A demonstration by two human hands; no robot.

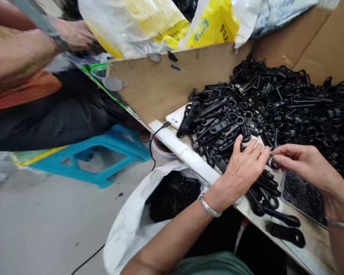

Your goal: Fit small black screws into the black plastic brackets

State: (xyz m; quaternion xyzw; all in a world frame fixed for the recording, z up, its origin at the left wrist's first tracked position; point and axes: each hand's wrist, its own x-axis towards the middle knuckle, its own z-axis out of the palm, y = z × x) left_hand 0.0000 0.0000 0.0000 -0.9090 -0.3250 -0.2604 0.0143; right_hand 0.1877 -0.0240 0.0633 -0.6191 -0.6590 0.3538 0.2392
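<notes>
My left hand [242, 168] is over the near edge of a large pile of black plastic parts [223, 118], its fingers spread a little and its fingertips by my right hand. With thumb and index finger pinched together, my right hand [306, 164] holds a small black ring-shaped part [273, 163]. Below my hands, several long black handle-like parts [286, 233] lie on the table. A shallow tray of tiny black pieces [302, 194] sits beneath my right wrist.
A white sack [126, 225] with black parts inside stands open below the table edge [189, 152]. A blue stool [97, 152] and another person's arms [20, 53] are at the left. Behind the pile are a wooden board [151, 84] and yellow-white sacks [215, 23].
</notes>
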